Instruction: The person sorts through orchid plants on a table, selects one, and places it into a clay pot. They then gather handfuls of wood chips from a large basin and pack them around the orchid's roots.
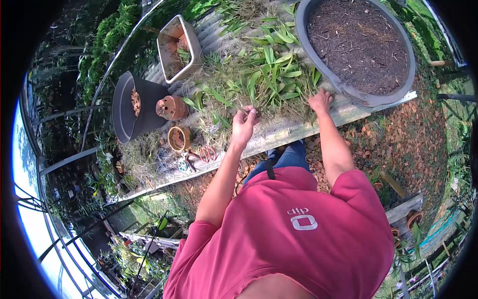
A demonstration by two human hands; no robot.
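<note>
Well, left hand [244,124]: raised over the near edge of the table [348,113], thumb and fingers pinched narrow, perhaps on a thin stem; too small to be sure.
Right hand [320,99]: lowered at the right side of the leafy plants [271,74], near the big round pot [301,30], fingers bent and a little apart; cannot tell whether they grip anything.
Plants: loose green leaves tangled with dry strands, spread from mid-table towards the far edge, between pale planter and big pot.
Big round pot: at the table's right end, holding dark soil [356,45].
Left part of table: pale rectangular planter [196,50], dark pot [149,92] lying tilted with brown chips [135,102] inside, terracotta pot [175,107] beside it.
Near edge, left: small round pot [186,133], red loops [207,154], green ring [183,166].
</note>
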